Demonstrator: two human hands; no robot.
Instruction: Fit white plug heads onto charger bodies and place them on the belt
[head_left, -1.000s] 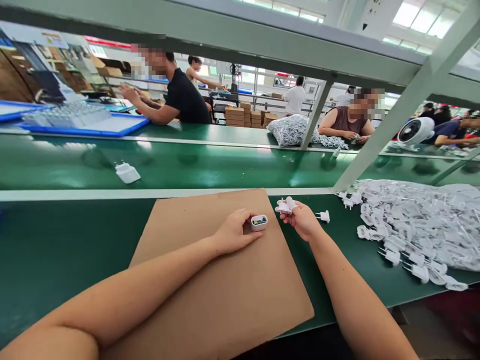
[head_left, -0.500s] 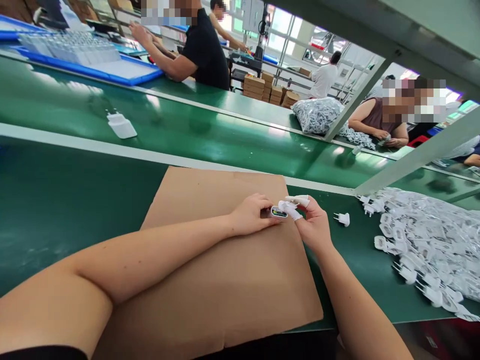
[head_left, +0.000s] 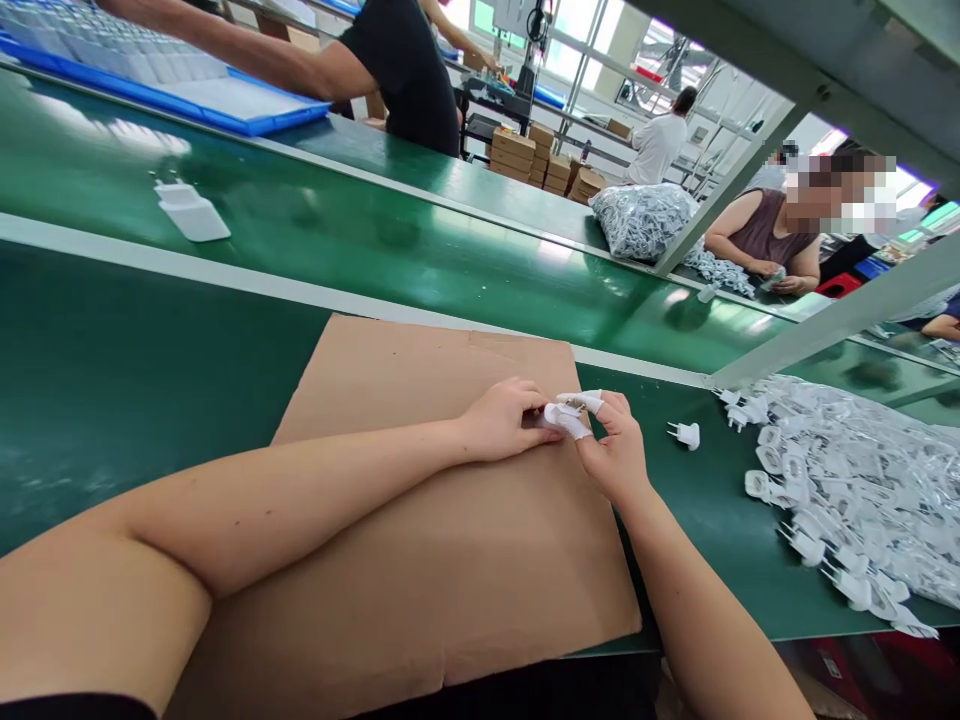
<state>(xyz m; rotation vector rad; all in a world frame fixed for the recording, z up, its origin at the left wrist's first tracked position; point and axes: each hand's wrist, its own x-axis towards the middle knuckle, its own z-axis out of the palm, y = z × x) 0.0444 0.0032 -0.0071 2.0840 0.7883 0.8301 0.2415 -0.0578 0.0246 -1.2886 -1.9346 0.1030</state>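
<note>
Over a brown cardboard sheet [head_left: 420,560] on a green workbench [head_left: 135,380], the left hand [head_left: 506,422] curls closed around a white charger housing [head_left: 535,420], mostly hidden. The right hand [head_left: 616,452], with white finger covers [head_left: 592,401], pinches a white plug cap [head_left: 556,413] at the housing's right end; whether they touch is unclear.

Holds the left arm [head_left: 300,485] forward and across, slightly bent at the elbow [head_left: 169,575], with the left hand [head_left: 499,420] curled and its thumb and fingers turned toward the right hand [head_left: 613,438] just beside it. Has the right arm [head_left: 697,590] slanting back and outward from that hand, pinching with white-covered thumb [head_left: 573,427] and forefinger [head_left: 588,400].
</note>
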